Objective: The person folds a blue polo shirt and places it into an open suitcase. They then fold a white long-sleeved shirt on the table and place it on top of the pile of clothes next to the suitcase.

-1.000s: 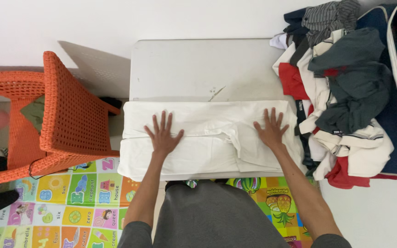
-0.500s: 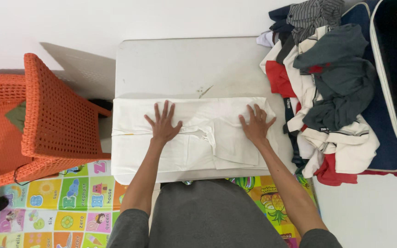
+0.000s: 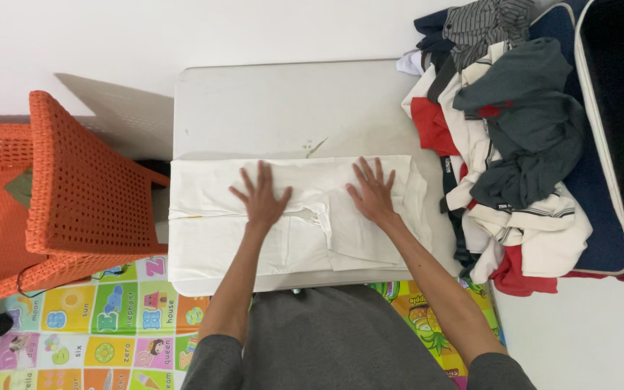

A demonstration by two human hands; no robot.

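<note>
A white garment [image 3: 204,231] lies folded flat across the near half of a small white table [image 3: 283,101]. My left hand [image 3: 261,196] rests palm down on the middle of it, fingers spread. My right hand [image 3: 373,191] presses flat on the cloth a little to the right, fingers also apart. Neither hand grips anything. Between them the fabric shows a folded edge and a small notch.
A heap of mixed clothes [image 3: 514,144] in red, white, grey and dark blue sits at the table's right. An open dark suitcase [image 3: 622,123] lies beyond it. An orange woven chair [image 3: 59,188] stands at the left. A colourful play mat [image 3: 102,325] covers the floor.
Both hands have slid inward over the white garment, the right one more, so they now lie closer together. The view has shifted slightly.
</note>
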